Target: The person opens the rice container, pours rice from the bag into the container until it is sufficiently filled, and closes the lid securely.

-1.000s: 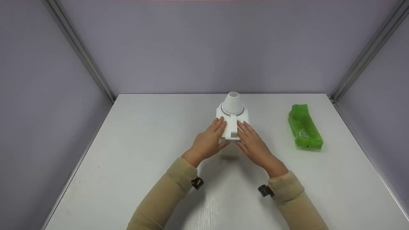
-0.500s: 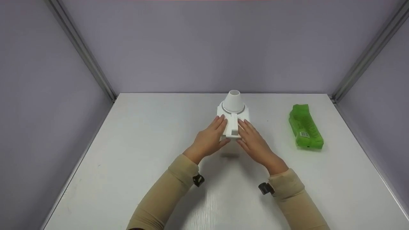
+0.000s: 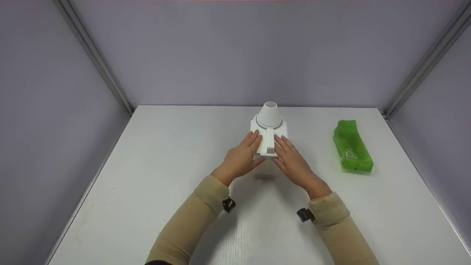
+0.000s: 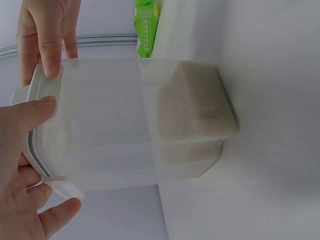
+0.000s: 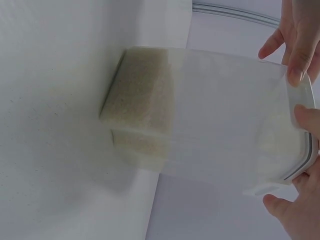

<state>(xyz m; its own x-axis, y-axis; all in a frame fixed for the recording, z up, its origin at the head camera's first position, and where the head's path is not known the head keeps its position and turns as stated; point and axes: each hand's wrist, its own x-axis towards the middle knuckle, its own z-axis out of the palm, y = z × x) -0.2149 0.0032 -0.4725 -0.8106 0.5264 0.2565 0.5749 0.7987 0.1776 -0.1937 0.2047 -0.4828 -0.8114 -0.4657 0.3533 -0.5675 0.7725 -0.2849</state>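
A clear square container (image 3: 269, 127) stands mid-table, its bottom part filled with pale grain (image 4: 190, 100). It has a white lid with a cone-shaped spout (image 3: 269, 110) and a front latch tab (image 3: 268, 147). My left hand (image 3: 243, 156) lies on the lid left of the tab, fingers straight, thumb against the front rim. My right hand (image 3: 292, 160) mirrors it on the right side. In the left wrist view my left hand (image 4: 20, 165) is at the lid's edge, with the right hand's fingers (image 4: 45, 40) above it. The right wrist view shows my right hand (image 5: 300, 210) by the tab.
A green plastic pack (image 3: 352, 147) lies on the white table (image 3: 165, 165) to the right of the container. Lilac walls with metal corner posts close in the left, back and right sides.
The hands and container sit a little higher in the head view, about as much as the table edge, so it looks like head motion. The hands' hold looks the same.
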